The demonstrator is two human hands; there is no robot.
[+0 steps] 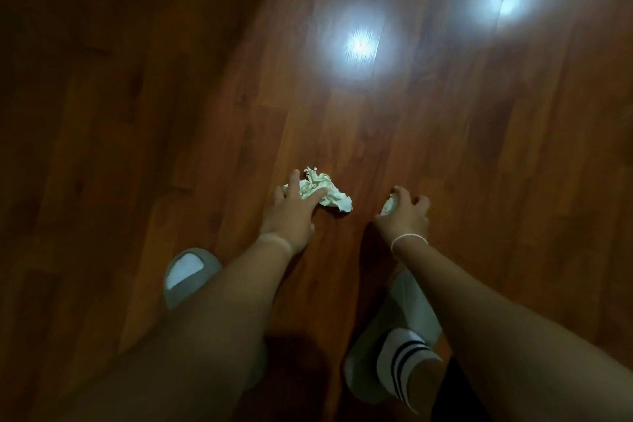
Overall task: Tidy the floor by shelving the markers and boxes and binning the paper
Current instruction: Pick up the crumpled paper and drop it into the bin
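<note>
1. We are bending down over a dark wooden floor [376, 120]. Two bright light spots shine on it.
2. Our left hand [291, 212] is spread open. Its fingers [313, 197] rest on a big crumpled paper [325, 190] that lies on the floor just in front of our feet. The hand is touching the paper but has not closed on it yet.
3. Our right hand [404, 214] is curled shut around a small paper ball [388, 205]. Only a little white bit peeks out by the thumb.
4. Our feet are in grey slippers [188, 272] and white socks with black stripes [407, 361], close behind the hands.
5. We see no bin, no shelf, no markers and no boxes here. We think this is the paper part of the job, and the papers have yet to go in the bin.
6. What could go wrong? The big paper is loose and bumpy. If we pinch only one corner, it may slip out or tear.
7. The small ball could drop if our right hand opens to help the other one.
8. The room is dim, so we could miss other bits of paper lying in the dark parts of the floor.
9. We could also kick the paper away with a slipper when we stand up.
</note>
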